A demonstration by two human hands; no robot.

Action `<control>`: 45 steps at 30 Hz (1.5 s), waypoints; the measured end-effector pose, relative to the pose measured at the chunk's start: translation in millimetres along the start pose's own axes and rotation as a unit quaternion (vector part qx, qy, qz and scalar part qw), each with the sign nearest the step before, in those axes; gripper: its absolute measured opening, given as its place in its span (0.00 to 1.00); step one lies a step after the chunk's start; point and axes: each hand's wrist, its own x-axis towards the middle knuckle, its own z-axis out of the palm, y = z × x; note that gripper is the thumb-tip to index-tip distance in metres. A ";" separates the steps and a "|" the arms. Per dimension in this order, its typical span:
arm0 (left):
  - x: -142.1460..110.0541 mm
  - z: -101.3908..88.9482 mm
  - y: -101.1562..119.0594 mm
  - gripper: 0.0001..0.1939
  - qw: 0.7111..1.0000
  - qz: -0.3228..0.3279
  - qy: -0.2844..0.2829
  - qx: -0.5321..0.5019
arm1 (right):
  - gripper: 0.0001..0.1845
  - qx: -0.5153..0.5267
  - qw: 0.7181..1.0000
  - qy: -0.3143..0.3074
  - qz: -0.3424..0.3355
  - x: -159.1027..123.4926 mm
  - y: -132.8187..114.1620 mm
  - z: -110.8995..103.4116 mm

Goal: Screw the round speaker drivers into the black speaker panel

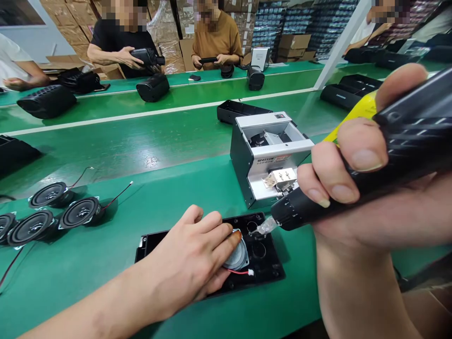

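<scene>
My left hand (pixel 194 254) rests palm down on a black speaker panel (pixel 268 263) on the green bench, fingers pressed round a round speaker driver (pixel 239 256) seated in it. A red wire with a white plug (pixel 243 272) sticks out beside the driver. My right hand (pixel 353 183) is wrapped round a black electric screwdriver (pixel 303 209). Its clear-sleeved tip (pixel 264 227) points down and left at the panel's upper edge, just beside the driver.
A grey metal screw feeder (pixel 261 160) stands just behind the panel. Several loose speaker drivers (pixel 79 213) with wires lie at the left. Beyond a green conveyor belt (pixel 141 141), other people handle black speaker housings (pixel 152 87); cardboard boxes are stacked behind.
</scene>
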 end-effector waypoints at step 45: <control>-5.7 9.3 0.6 0.08 0.994 -0.043 0.044 -0.092 | 0.31 0.000 0.997 -0.057 0.044 -14.1 42.3 29.8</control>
